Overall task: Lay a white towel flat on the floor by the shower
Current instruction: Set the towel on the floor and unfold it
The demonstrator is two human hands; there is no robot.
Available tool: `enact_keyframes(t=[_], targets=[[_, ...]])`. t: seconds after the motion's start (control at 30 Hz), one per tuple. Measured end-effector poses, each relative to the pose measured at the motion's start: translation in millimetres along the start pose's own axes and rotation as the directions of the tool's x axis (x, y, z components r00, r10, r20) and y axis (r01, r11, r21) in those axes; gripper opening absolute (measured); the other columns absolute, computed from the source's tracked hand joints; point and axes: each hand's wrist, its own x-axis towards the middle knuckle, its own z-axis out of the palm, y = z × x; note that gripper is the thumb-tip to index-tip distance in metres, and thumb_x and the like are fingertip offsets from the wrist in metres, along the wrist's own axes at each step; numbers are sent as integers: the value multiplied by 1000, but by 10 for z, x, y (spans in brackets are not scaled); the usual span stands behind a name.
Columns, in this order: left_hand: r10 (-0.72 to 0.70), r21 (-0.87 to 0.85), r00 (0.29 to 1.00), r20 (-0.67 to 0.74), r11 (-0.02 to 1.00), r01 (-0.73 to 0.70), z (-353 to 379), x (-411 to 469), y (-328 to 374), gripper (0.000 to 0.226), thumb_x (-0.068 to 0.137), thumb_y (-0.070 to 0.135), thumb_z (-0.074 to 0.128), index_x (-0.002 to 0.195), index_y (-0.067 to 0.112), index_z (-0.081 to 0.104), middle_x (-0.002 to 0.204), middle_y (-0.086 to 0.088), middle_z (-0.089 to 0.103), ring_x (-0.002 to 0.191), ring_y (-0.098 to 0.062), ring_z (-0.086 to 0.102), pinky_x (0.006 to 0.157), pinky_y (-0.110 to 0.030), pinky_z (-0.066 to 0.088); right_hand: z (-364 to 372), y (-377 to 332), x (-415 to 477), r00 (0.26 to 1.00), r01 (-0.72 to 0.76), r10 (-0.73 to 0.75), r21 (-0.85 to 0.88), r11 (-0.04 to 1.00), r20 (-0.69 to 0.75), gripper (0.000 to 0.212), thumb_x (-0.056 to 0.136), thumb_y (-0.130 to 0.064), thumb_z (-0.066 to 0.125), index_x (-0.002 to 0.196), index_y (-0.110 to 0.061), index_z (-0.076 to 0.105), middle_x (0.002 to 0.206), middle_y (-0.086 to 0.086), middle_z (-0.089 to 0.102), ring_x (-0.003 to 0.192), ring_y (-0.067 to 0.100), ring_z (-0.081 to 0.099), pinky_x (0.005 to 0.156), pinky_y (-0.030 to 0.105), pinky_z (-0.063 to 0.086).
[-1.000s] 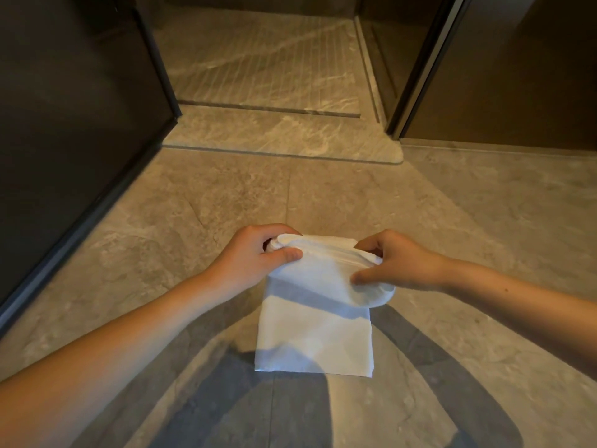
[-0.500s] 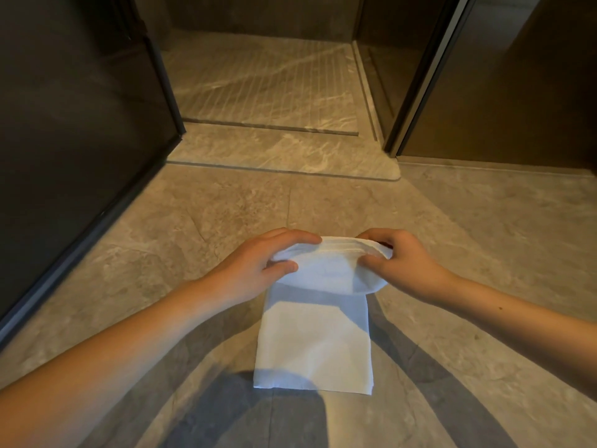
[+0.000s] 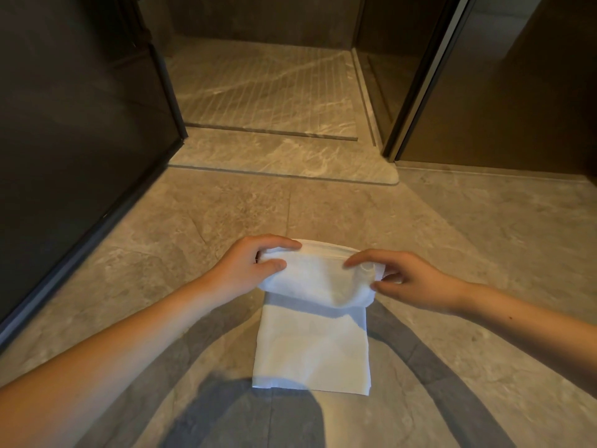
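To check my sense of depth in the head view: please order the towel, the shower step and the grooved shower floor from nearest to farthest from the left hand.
1. towel: gripped by the left hand itself.
2. shower step: ahead, at the shower entrance.
3. grooved shower floor: farthest ahead, beyond the step.

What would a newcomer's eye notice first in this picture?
The white towel, folded, lies on the grey floor in the centre. The left hand and the right hand hold its far fold by the ends. Beyond it opens the ribbed shower floor, between dark panels.
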Motion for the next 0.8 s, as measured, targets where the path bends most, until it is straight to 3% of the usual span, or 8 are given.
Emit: enact_keyframes(t=[0.13, 0.2, 0.27, 0.33, 0.5, 0.63, 0.7, 0.8], targets=[[-14, -34, 1000, 22, 999, 15, -29, -2, 20, 43, 88, 4, 64, 106, 42, 69, 112, 41, 55, 108, 25, 46, 82, 3, 34, 38, 0, -10, 999, -25, 32, 174, 984, -34, 41, 83, 2, 68, 115, -23, 67, 119, -12, 63, 111, 9, 61, 92, 32, 54], [-19, -63, 1000, 16, 998, 20, -40, 15, 45, 40, 88, 3, 65, 106, 38, 70, 115, 36, 56, 107, 25, 47, 80, 2, 36, 107, -27, 9, 997, -30, 46, 226, 974, -67, 37, 80, -5, 76, 111, -21, 66, 110, -15, 61, 103, 6, 60, 85, 27, 54], [-25, -69, 1000, 11, 997, 25, -55, 32, 58, 38, 87, 2, 67, 105, 36, 71, 115, 32, 56, 104, 25, 49, 78, 2, 37, 166, -40, 36, 993, -1, 21, 171, 985, -117, 29, 84, -5, 72, 108, -18, 64, 104, -13, 59, 90, 2, 57, 74, 20, 48], [-45, -70, 999, 24, 997, 46, -74, 42, 61, 37, 86, 3, 68, 105, 34, 72, 114, 32, 57, 102, 24, 50, 76, 1, 39, 175, -38, 49, 993, 31, -21, 80, 996, -119, 23, 89, -1, 63, 106, -17, 65, 104, -10, 61, 89, 2, 56, 73, 13, 41], [-125, -120, 982, 144, 982, 142, -214, 74, 94, 38, 82, 8, 73, 99, 42, 75, 110, 34, 63, 105, 13, 55, 79, -7, 47, 21, -63, 61, 997, -19, 29, 157, 987, -67, 24, 88, -1, 64, 99, -22, 70, 99, -14, 67, 93, 5, 63, 74, 14, 47], [-211, -229, 934, 290, 932, 281, -328, 168, 134, 33, 83, 7, 72, 104, 33, 75, 116, 21, 65, 103, 2, 62, 78, -23, 55, -120, -73, 120, 989, -143, 143, 351, 925, 26, 21, 89, -3, 64, 100, -20, 71, 107, -3, 67, 97, 14, 68, 65, 28, 58], [-228, -235, 924, 306, 923, 306, -353, 225, 137, 32, 84, 7, 71, 104, 32, 75, 119, 17, 63, 101, 2, 63, 75, -22, 55, -151, -49, 158, 983, -179, 179, 380, 907, 35, 20, 89, -4, 64, 101, -18, 71, 110, 1, 65, 97, 17, 68, 63, 34, 59], [-214, -240, 933, 290, 928, 287, -351, 311, 127, 32, 84, 8, 71, 104, 34, 75, 114, 21, 65, 100, 3, 63, 75, -22, 55, -182, -21, 229, 985, -159, 175, 375, 913, -9, 20, 90, -2, 63, 98, -18, 71, 109, -1, 66, 96, 16, 69, 65, 32, 59]])
